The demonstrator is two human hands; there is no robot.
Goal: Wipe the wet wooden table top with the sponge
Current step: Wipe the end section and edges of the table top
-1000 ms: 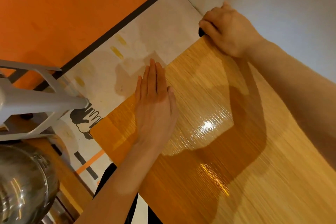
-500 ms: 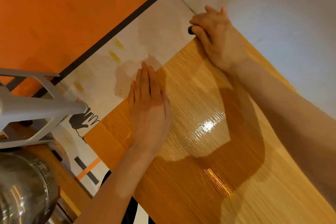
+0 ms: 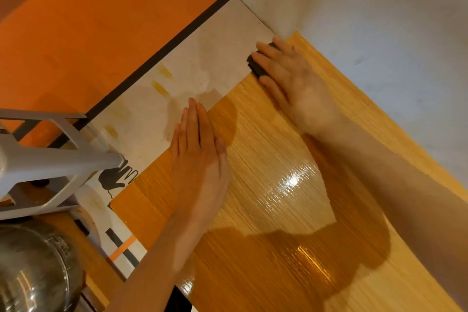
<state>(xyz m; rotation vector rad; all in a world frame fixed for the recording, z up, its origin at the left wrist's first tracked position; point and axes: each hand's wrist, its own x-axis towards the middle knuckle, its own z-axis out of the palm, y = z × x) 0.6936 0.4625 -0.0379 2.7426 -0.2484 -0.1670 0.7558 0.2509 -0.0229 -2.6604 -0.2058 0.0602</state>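
Sponge [image 3: 256, 66] under right hand [image 3: 296, 83], lengthwise along table edge [image 3: 228, 95]

Our left hand [image 3: 200, 157] lies flat, palm down, fingers straight and pressed together, thumb alongside, forearm running back toward us. Our right hand [image 3: 296, 83] reaches farther out, fingers spread and extended, arm stretched long, slightly blurred.

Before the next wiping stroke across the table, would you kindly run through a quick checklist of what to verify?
1. Sponge under right hand, at the far corner: ok.
2. Left hand flat on the table top, steadying: ok.
3. Stroke path toward the near side free of objects: ok.
4. Wet sheen left mid-table: not ok, still to wipe.
5. Sponge partly over the table edge: not ok.
6. Sponge's wetness: cannot tell.
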